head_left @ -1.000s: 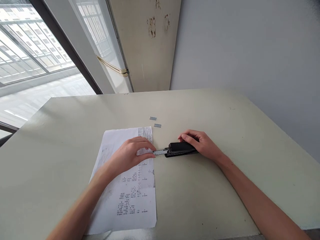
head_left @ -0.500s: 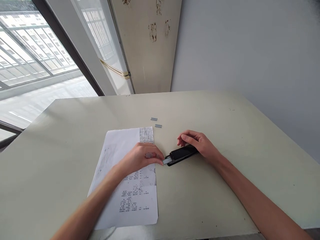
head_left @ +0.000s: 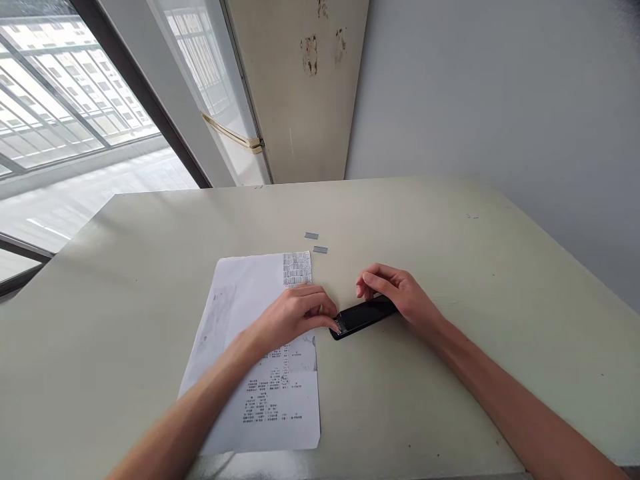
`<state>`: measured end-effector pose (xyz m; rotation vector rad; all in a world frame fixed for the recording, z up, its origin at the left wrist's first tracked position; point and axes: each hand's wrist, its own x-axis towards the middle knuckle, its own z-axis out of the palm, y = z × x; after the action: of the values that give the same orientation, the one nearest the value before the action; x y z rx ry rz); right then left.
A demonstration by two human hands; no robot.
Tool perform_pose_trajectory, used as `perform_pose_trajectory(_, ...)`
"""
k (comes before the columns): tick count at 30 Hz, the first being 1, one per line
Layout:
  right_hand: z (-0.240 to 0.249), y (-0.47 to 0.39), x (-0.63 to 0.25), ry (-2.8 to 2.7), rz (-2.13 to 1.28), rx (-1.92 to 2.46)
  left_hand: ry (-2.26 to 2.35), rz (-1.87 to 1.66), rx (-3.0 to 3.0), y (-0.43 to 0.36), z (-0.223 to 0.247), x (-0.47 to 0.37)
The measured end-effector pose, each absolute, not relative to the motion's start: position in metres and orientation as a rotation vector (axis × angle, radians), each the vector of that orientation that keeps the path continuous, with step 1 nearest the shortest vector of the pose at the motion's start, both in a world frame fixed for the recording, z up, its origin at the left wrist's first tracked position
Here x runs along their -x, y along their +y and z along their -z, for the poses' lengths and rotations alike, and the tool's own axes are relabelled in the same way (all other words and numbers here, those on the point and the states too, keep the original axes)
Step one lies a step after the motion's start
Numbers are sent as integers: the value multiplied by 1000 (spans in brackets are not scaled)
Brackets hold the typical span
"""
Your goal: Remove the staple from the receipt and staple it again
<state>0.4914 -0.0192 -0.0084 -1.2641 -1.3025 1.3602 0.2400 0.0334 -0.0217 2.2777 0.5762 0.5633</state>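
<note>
A black stapler (head_left: 367, 314) lies slanted on the table, right of a printed sheet of paper (head_left: 295, 427). My left hand (head_left: 305, 310) reaches over the paper, its thumb and fingers pinched at the stapler's left end; whatever sits between the fingertips is hidden. At the stapler's right end, my right hand (head_left: 393, 288) rests with curled fingers, its thumb side against the black body. Two small grey staple strips lie behind the paper's top right corner, one (head_left: 311, 236) a little farther back than the other (head_left: 321, 250).
The pale table (head_left: 450, 400) spreads around the hands. Beyond its back edge stand a cream cabinet or fridge (head_left: 305, 120) with a handle and a grey wall (head_left: 475, 87). A window (head_left: 65, 87) is at the upper left.
My left hand has moved right, up against the stapler. The silvery piece that stuck out of the stapler's left end no longer shows. The view has shifted slightly.
</note>
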Motion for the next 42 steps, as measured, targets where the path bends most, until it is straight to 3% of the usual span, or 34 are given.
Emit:
perform_pose_trajectory(31,10,-21,-493,-1428,-1302,1325,594,-431,-2258,33,6,-237)
perform_pose_trajectory(36,12,-21,-497,-1661,-1244,1281,1070,-643,-2283,54,-3,-211)
perform_pose_trajectory(42,20,-20,-499,-1754,-1156,1269,1705,-724,-2433,85,20,-174)
